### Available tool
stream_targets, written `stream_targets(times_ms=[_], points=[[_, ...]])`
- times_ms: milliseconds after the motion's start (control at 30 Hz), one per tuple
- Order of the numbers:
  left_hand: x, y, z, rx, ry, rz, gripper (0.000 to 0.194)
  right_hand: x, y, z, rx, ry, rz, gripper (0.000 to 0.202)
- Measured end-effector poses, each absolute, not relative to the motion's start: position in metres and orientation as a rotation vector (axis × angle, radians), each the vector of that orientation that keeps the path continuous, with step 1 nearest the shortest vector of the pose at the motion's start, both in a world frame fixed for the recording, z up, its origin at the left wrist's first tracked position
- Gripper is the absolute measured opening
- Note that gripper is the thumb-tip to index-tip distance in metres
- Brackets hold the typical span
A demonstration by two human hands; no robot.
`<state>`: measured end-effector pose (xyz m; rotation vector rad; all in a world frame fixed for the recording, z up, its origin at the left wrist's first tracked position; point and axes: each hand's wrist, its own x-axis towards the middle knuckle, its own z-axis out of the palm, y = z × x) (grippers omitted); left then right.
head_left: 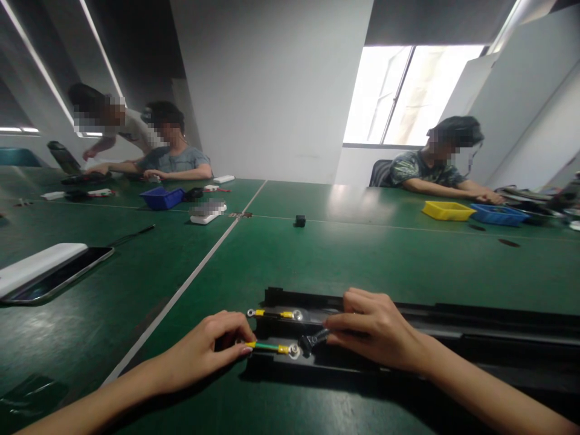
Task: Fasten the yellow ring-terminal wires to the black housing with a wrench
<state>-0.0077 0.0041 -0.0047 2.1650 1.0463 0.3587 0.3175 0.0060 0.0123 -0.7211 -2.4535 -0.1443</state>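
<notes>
Two long black channel pieces [444, 331] lie side by side on the green table. My left hand [222, 341] pinches the left end of a green cable [267, 346] with yellow sleeves. The cable's right ring terminal sits on a bolt on the nearer channel. My right hand [371, 326] holds a small dark tool or part [312, 342], its black end beside that bolt; its exact kind is unclear. Behind, on the farther channel, a second short cable [274, 314] with yellow sleeves has its right ring at a bolt and its left ring past the channel's end.
A phone [63, 278] beside a white object lies at left. Farther off are a small black cube [299, 221], a dark blue bin [162, 198], a yellow bin [447, 211] and a blue bin [498, 215]. Several people are at the table's far side.
</notes>
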Motion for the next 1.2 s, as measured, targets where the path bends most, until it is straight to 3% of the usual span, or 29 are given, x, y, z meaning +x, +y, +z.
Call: stream_targets(times_ms=[667,1200], points=[[-0.0063,0.0029,-0.0042,2.146,1.054,0.369,0.013,0.3121,0.0036,0.0185,-0.671,-2.647,-0.325,0.019],[-0.0046,0.0032,-0.0032,2.164,1.077,0.384,0.013,0.3119,0.0039,0.0141,-0.614,-2.661,-0.554,0.032]])
